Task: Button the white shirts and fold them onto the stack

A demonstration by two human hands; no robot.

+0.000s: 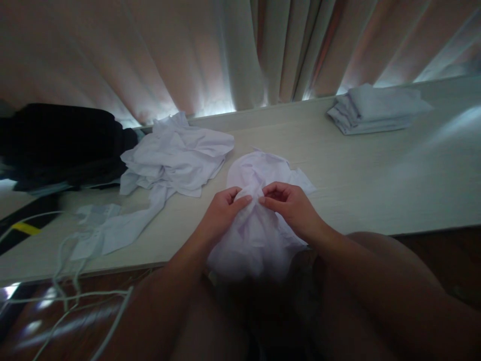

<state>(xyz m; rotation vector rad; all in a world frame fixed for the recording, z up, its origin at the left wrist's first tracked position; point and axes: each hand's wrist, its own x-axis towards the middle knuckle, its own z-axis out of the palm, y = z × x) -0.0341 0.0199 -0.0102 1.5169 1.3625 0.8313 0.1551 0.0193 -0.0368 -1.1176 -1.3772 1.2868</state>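
Both hands pinch a white shirt-like garment [251, 235] at one spot in its middle. My left hand [226, 208] has thumb and fingers closed on the cloth from the left. From the right, my right hand [287, 200] grips it the same way, close to the left fingertips. The garment's far part lies bunched on the pale bench, while its near part hangs over the front edge toward my lap and is blurred. Small details between the fingertips cannot be made out.
A crumpled white shirt [176, 155] lies to the left, its sleeve stretching toward the front edge. Behind it sits a dark pile of cloth [67, 143]. Folded white garments [379, 110] are stacked at the back right. Curtains [180, 50] hang behind the bench [376, 185]; white cables [67, 281] dangle at left.
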